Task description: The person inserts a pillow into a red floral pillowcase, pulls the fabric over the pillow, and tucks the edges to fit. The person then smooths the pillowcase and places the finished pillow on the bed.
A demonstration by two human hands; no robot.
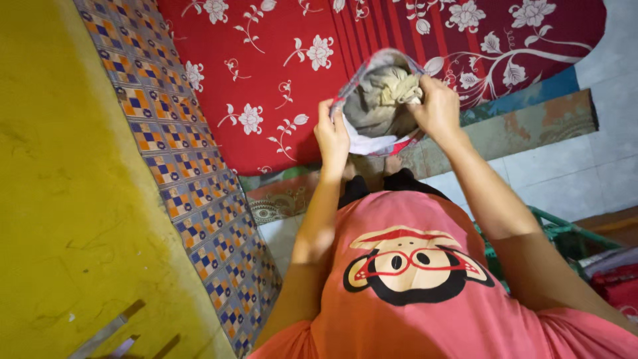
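While the red flowered mattress (pixel 279 73) filled the far side, with a checked mat (pixel 179 166) along its left edge by the yellow wall (pixel 60 186), a grey cloth bundle (pixel 379 100) was held up over it, centre frame. Its left rim was gripped by the left hand (pixel 331 136), fingers closed. The pale inner fabric was pinched by the right hand (pixel 437 110). Should either grip be loosened, the bundle could be dropped or its contents spilled.

L hand (pixel 332 136): raised, fingers curled in a pinch, forearm extended | R hand (pixel 438 106): raised, fingers clenched, forearm extended | hands near, apart
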